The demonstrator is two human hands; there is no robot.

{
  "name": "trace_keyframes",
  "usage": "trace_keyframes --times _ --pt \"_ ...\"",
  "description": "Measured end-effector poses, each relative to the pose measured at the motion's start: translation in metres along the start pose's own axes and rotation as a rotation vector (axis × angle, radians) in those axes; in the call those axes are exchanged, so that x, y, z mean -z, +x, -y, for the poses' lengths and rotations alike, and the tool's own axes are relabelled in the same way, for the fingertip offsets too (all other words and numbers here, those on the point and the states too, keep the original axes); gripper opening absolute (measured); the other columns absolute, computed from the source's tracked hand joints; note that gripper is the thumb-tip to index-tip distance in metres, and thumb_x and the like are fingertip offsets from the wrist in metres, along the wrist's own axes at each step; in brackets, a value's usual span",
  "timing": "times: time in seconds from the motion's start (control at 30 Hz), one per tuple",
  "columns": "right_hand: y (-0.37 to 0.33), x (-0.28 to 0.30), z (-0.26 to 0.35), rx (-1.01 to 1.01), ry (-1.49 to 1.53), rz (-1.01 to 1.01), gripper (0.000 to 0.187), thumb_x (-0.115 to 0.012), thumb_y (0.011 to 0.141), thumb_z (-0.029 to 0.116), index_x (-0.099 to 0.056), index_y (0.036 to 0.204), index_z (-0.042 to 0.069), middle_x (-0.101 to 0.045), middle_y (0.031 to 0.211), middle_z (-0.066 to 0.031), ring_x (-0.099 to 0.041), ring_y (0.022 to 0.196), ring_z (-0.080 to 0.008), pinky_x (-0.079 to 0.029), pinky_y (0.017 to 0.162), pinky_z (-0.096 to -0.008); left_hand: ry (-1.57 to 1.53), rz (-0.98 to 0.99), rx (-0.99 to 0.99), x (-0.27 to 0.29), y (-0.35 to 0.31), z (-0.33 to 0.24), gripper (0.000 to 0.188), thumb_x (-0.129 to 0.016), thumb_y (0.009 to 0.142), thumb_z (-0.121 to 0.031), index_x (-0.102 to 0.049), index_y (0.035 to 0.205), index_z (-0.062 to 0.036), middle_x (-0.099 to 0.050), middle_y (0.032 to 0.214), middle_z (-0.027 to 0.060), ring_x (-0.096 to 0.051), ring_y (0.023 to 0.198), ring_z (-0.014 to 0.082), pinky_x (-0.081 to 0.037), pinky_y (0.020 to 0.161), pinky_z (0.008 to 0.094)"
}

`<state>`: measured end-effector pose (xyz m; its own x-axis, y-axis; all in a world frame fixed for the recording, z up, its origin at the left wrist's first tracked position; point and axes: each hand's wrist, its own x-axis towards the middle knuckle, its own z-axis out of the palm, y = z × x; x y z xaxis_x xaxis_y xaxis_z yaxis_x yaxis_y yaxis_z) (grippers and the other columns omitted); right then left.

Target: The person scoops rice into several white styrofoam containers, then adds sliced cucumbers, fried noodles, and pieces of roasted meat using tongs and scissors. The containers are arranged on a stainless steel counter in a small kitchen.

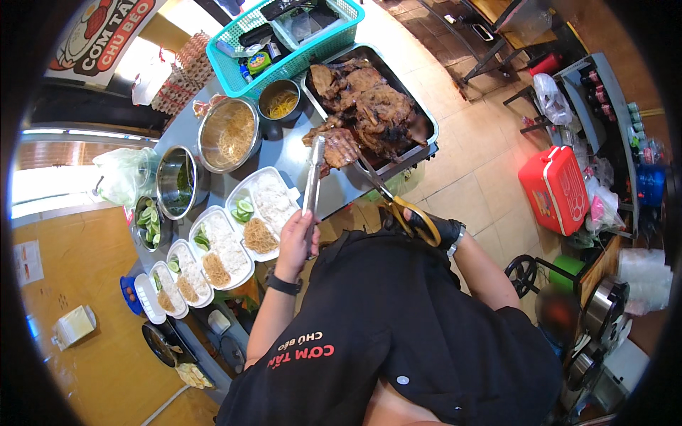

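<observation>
My left hand [297, 243] is closed round metal tongs [314, 174], whose tips grip a piece of grilled meat [338, 148] beside the tray. My right hand [439, 228], in what looks like a black glove, is closed on scissors [406, 219] with yellow handles; their blades reach to the edge of that same piece. More browned meat [387, 117] is piled in a metal tray [428, 113] just beyond. Left of the tongs, a white foam box [293, 190] holds rice, cucumber slices and brown shreds. Several similar boxes [245, 273] stand in a row toward the left.
Steel bowls hold pale shreds [233, 135], yellow strips [280, 105], greens [183, 181] and cucumber [149, 221]. A turquoise basket [284, 67] stands at the table's far side. Egg trays [177, 82] are stacked at far left. On the right are a red cooler [553, 190] and shelves.
</observation>
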<state>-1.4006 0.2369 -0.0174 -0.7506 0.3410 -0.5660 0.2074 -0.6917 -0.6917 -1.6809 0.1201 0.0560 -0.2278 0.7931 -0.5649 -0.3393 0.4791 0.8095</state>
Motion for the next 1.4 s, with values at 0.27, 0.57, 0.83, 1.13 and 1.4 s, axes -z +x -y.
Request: trace_keyframes --times 0.27,0.57,0.83,1.13,1.4 --pt "0.004 -0.005 0.029 -0.147 -0.036 0.302 0.084 -0.064 0.08 0.058 -0.038 0.138 0.004 -0.052 0.114 -0.0011 -0.048 0.102 -0.0077 -0.039 0.085 -0.02 0.132 0.008 -0.05 0.048 -0.048 -0.041 0.03 -0.046 0.098 -0.032 -0.056 0.091 -0.0043 -0.05 0.056 0.0018 -0.044 0.04 0.0078 -0.035 0.039 0.0198" --pt "0.023 -0.045 0.041 -0.165 -0.28 0.23 0.056 -0.06 0.087 0.052 -0.053 0.12 0.007 -0.049 0.081 0.0053 -0.042 0.071 -0.0032 -0.034 0.058 -0.019 0.035 -0.167 -0.049 0.078 -0.12 -0.02 0.027 -0.048 0.097 -0.029 -0.055 0.089 -0.004 -0.049 0.055 0.0021 -0.043 0.041 0.008 -0.036 0.04 0.0198" --pt "0.027 -0.069 0.042 -0.258 -0.25 0.016 0.034 -0.066 0.086 0.042 -0.06 0.08 0.009 -0.056 0.068 0.0031 -0.051 0.058 -0.0062 -0.039 0.052 -0.0211 -0.049 -0.286 -0.058 0.089 -0.154 0.002 0.027 -0.047 0.098 -0.029 -0.055 0.088 -0.0047 -0.049 0.056 0.0017 -0.043 0.042 0.0073 -0.035 0.04 0.0198" --pt "0.051 -0.064 0.001 -0.204 -0.133 0.009 0.037 -0.069 0.083 0.045 -0.057 0.071 0.012 -0.05 0.056 0.0043 -0.046 0.045 -0.007 -0.034 0.042 -0.0235 -0.1 -0.292 -0.043 0.094 -0.161 0.017 0.028 -0.046 0.098 -0.029 -0.054 0.088 -0.0045 -0.05 0.056 0.0019 -0.044 0.041 0.0076 -0.036 0.04 0.0199" --pt "0.047 -0.078 0.001 -0.192 -0.149 -0.07 0.033 -0.07 0.083 0.043 -0.057 0.081 0.013 -0.051 0.061 0.005 -0.046 0.048 -0.0063 -0.037 0.046 -0.0222 -0.105 -0.276 -0.052 0.099 -0.153 0.018 0.027 -0.046 0.098 -0.028 -0.053 0.088 -0.0036 -0.049 0.057 0.0023 -0.045 0.044 0.0074 -0.038 0.04 0.0199"
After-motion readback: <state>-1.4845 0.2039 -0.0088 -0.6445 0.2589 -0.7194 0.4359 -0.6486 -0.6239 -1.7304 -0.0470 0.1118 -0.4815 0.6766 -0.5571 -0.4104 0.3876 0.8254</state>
